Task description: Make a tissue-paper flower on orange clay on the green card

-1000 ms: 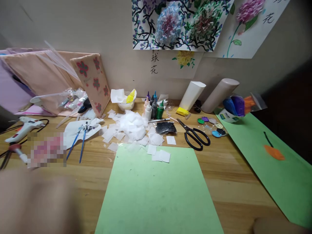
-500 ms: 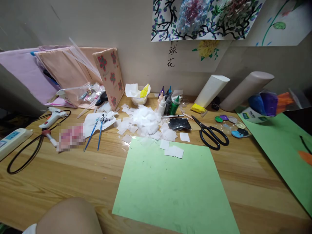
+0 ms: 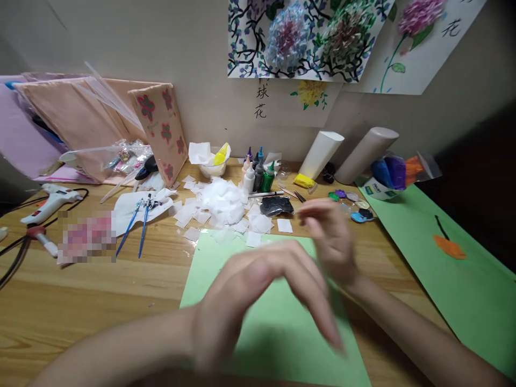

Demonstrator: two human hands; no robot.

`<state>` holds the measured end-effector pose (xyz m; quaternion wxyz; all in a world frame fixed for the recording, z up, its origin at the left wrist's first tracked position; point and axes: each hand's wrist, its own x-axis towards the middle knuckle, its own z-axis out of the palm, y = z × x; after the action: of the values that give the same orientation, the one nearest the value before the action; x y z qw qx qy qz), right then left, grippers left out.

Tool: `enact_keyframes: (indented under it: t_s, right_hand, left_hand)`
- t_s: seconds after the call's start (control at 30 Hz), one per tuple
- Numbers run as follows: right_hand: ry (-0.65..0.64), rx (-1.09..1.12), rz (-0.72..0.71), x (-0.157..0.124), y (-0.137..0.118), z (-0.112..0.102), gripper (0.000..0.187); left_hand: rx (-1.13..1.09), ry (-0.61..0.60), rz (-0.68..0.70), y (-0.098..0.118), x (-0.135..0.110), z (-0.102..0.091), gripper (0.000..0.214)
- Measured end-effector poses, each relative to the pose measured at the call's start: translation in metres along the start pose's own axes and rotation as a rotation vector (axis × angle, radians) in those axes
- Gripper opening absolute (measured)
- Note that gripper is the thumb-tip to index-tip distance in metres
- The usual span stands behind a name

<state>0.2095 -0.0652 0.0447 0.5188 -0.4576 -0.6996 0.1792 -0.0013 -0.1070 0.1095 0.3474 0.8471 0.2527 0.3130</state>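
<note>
My left hand (image 3: 258,290) hangs over the light green sheet (image 3: 282,328), fingers stretched apart and bent down to the right, holding nothing. Motion blurs its fingertips. Beyond it, my right hand (image 3: 332,239) is raised above the sheet's right edge. Its fingers are loosely curled, apart from the thumb, with no object visible in them. It covers most of the black scissors, whose blade tips (image 3: 299,196) show beside it. White paper squares (image 3: 223,200) lie heaped at the sheet's far edge, and one square (image 3: 253,239) rests on the sheet.
Paint bottles (image 3: 267,177), a black packet (image 3: 277,205) and a bowl (image 3: 213,169) stand behind the sheet. Left are two blue brushes (image 3: 143,231) and a glue gun (image 3: 51,203) with its cord. Another green sheet (image 3: 415,231) lies right. Flower pictures hang on the wall.
Both my hands have come into view over the green sheet, the right one now hiding most of the scissors. A knee at the lower left is out of view; the camera has turned right.
</note>
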Motion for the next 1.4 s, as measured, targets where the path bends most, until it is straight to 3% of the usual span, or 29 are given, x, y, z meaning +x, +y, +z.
enact_keyframes:
  t_s: [0.07,0.1,0.2,0.3,0.47,0.63,1.1,1.4]
  right_hand:
    - [-0.113,-0.013,0.099,-0.001,0.015,0.011,0.013]
    - [-0.192,-0.02,0.153,-0.002,0.022,0.016,0.012]
    - [-0.391,-0.062,0.201,-0.005,0.038,0.027,0.005]
    - [-0.491,-0.097,0.135,-0.008,0.039,0.024,0.007]
    - [-0.558,-0.14,0.075,-0.009,0.032,0.017,0.021]
    - [-0.527,-0.153,0.052,-0.009,0.034,0.021,0.011]
    - [-0.448,-0.044,0.159,-0.007,0.037,0.022,0.009]
    - [-0.493,-0.104,0.062,-0.009,0.036,0.022,0.007]
  left_hand:
    - [-0.08,0.142,-0.033,-0.034,0.02,0.008,0.043]
    - [0.012,0.189,-0.073,-0.053,0.027,0.013,0.038]
    - [0.364,0.095,-0.127,-0.102,0.032,0.022,0.019]
    - [0.488,-0.03,-0.083,-0.122,0.027,0.025,0.014]
    - [0.49,-0.082,-0.091,-0.121,0.025,0.025,0.019]
    - [0.505,-0.089,-0.107,-0.123,0.027,0.027,0.011]
    - [0.449,-0.141,-0.065,-0.122,0.028,0.026,0.01]
    - [0.463,-0.13,-0.034,-0.126,0.028,0.028,0.013]
